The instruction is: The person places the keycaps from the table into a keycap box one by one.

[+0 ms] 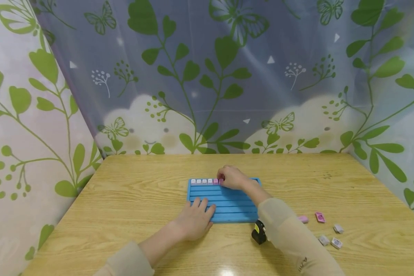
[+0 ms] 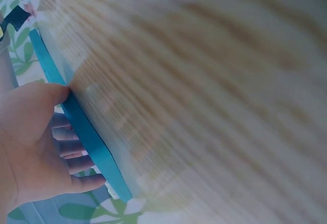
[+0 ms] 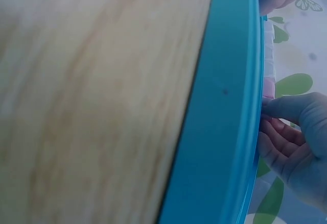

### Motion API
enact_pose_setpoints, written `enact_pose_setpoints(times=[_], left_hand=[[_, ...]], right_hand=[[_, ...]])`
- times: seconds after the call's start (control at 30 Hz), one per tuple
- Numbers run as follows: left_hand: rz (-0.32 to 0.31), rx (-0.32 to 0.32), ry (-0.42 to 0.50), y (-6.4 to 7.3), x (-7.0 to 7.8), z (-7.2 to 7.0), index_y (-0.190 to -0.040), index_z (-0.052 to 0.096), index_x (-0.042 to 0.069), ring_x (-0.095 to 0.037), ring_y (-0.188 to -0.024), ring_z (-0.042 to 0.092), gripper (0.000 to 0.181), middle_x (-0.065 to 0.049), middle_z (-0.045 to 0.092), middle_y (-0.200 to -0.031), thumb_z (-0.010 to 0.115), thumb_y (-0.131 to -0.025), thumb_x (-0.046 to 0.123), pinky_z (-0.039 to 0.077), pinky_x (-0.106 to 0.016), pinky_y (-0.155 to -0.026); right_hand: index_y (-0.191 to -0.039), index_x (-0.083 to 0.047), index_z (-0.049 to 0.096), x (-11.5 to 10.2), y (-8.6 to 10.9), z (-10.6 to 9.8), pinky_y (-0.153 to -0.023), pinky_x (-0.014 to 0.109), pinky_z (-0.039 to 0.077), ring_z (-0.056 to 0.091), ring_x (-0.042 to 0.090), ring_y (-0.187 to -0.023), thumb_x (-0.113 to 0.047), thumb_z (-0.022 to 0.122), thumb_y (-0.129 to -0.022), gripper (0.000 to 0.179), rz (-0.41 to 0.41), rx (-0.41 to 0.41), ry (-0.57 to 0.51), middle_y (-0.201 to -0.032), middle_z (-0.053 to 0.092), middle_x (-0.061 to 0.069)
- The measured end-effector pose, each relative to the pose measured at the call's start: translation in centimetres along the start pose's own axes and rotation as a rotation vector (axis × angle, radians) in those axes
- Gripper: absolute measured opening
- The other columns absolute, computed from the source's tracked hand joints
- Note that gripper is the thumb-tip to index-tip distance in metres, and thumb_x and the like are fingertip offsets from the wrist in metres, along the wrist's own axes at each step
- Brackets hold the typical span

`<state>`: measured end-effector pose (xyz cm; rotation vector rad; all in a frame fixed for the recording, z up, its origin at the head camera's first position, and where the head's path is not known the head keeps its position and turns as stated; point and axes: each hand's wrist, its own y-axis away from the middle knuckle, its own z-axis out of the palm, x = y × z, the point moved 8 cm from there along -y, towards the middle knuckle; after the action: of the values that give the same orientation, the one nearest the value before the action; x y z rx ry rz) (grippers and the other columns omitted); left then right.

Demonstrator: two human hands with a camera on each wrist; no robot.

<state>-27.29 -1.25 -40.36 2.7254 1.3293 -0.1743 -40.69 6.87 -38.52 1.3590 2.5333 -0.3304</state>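
A blue tray [image 1: 236,220] with several ridged rows lies on the table. Along its back row, from the left corner, stand white keycaps [image 1: 199,182] followed by pink keycaps [image 1: 215,181]. My right hand [image 1: 232,177] reaches over the tray and pinches a pink keycap [image 1: 221,182] at the row's right end, mostly covered by the fingertips. My left hand [image 1: 194,222] rests on the tray's front left part, fingers spread and fairly straight across it. In the left wrist view the thumb [image 2: 60,93] presses the front wall.
Loose keycaps lie right of the tray: a long pink one [image 1: 303,219], a square pink one [image 1: 319,217] and grey-white ones [image 1: 336,243]. A small black device [image 1: 258,232] with a yellow label sits by the right sleeve. A patterned curtain [image 1: 207,76] hangs behind the table.
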Motion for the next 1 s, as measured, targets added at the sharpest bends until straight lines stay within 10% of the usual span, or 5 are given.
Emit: enact_pose_setpoints(times=[1.0], left_hand=[[-0.006,0.012,0.019,0.1,0.1,-0.3,-0.136,0.043,0.010,-0.033,-0.119,0.040,0.048,-0.016,0.043,-0.130,0.045,-0.097,0.036,0.038,-0.051,-0.093]], right_hand=[[-0.099,0.002,0.061,2.1,2.8,-1.6,-0.081,0.040,0.046,0.055,0.027,-0.092,-0.003,0.068,-0.079,0.022,0.044,-0.019,-0.015,-0.095,0.059,0.012]])
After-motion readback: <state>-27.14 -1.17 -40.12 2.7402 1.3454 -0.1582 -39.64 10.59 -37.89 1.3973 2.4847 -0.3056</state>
